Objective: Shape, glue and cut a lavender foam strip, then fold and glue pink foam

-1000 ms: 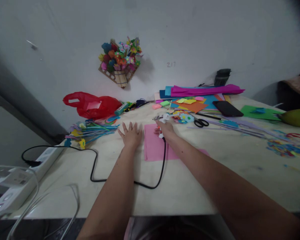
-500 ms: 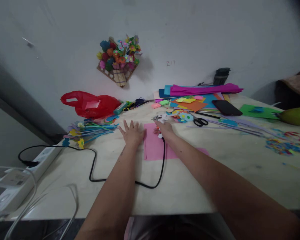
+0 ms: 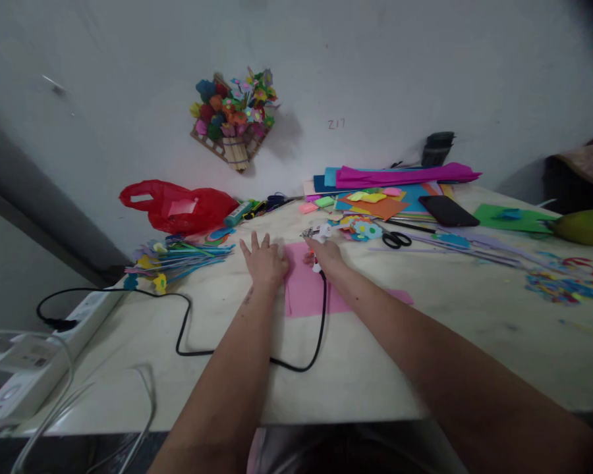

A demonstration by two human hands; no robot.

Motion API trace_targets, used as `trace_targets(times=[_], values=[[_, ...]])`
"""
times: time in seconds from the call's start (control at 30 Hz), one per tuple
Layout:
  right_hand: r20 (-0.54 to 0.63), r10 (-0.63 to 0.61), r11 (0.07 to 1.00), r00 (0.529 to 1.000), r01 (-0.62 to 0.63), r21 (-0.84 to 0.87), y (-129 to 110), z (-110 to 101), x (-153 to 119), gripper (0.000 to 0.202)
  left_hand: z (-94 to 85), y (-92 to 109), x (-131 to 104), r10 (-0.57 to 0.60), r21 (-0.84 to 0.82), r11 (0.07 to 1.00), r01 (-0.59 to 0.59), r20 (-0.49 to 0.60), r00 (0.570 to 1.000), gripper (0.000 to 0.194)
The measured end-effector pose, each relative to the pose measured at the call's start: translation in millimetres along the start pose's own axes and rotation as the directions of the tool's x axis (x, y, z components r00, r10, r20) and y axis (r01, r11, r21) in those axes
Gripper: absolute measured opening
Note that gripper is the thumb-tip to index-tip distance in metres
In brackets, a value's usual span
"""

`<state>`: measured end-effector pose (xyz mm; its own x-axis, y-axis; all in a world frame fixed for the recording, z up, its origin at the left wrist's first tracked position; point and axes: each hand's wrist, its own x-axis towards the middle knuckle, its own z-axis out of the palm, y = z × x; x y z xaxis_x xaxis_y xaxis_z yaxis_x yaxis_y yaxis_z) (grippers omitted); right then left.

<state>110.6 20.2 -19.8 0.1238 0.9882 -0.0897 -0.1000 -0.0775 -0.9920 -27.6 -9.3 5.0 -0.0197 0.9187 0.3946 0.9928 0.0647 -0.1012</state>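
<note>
My left hand (image 3: 265, 264) rests palm down on the table, fingers apart, with its thumb side at the left edge of a folded pink sheet (image 3: 302, 297). Over the upper part of that sheet, my right hand (image 3: 331, 258) is wrapped round a white glue gun (image 3: 321, 232) with an orange-red part showing near the fingers. Its metal front end points to the left. A black cord (image 3: 322, 329) runs down from the handle, passes under my left forearm and leads to a power strip (image 3: 86, 309). My right fingers partly hide the glue gun.
Black scissors (image 3: 396, 239) and paper flowers (image 3: 363, 228) lie just right of the glue gun. Foam sheets (image 3: 405, 176) and a phone (image 3: 448, 210) are behind. On the left are flower stems (image 3: 192, 257) and a red plastic bag (image 3: 182, 207). Scraps (image 3: 561, 288) lie far right.
My left hand has shifted slightly right, its fingers drawn closer together and turned more upright, the thumb side nearer the pink sheet. My right hand and the glue gun stay in place.
</note>
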Motion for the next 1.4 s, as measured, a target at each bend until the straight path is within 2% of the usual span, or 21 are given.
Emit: trace_targets(times=[0.23, 0.43, 0.63, 0.8, 0.93, 1.1, 1.2, 1.4], values=[[-0.027, -0.004, 1.000, 1.000, 0.003, -0.017, 1.5, 1.0, 1.5, 0.025, 0.6, 1.0, 0.4, 0.008, -0.058, 0.998, -0.006, 0.034, 0.999, 0.045], [-0.022, -0.012, 1.000, 1.000, 0.012, 0.000, 1.0, 1.9, 0.3, 0.026, 3.7, -0.8, 0.9, 0.020, -0.110, 0.994, -0.019, 0.004, 1.000, 0.043], [-0.036, 0.005, 1.000, 0.999, -0.004, 0.028, -3.8, -0.6, -1.3, 0.031, 7.7, -7.6, 1.9, -0.076, -0.188, 0.979, 0.076, 0.008, 0.997, 0.042], [-0.060, -0.046, 0.996, 0.997, 0.051, 0.069, -5.2, -4.5, 4.5, 0.030, 4.9, -11.5, 0.1, -0.142, -0.174, 0.972, 0.157, 0.096, 0.985, 0.048], [-0.082, -0.131, 0.979, 0.988, 0.142, 0.144, -4.2, -5.6, 12.3, 0.024, 6.6, -12.2, 1.2, -0.104, -0.163, 0.977, 0.136, 0.188, 0.977, 0.060], [-0.088, -0.165, 0.970, 0.982, 0.178, 0.165, -3.7, -5.8, 16.1, 0.024, 10.5, -13.0, 4.6, -0.064, -0.155, 0.981, 0.118, 0.313, 0.947, 0.076], [-0.068, -0.142, 0.974, 0.987, 0.152, 0.165, -7.4, -4.9, 9.8, 0.024, 11.1, -14.9, 5.3, -0.046, -0.153, 0.982, 0.107, 0.358, 0.933, 0.080], [-0.024, -0.030, 0.988, 0.999, 0.034, 0.154, -18.4, 0.8, -10.8, 0.020, 10.9, -15.9, 4.8, -0.047, -0.149, 0.983, 0.110, 0.372, 0.927, 0.083]])
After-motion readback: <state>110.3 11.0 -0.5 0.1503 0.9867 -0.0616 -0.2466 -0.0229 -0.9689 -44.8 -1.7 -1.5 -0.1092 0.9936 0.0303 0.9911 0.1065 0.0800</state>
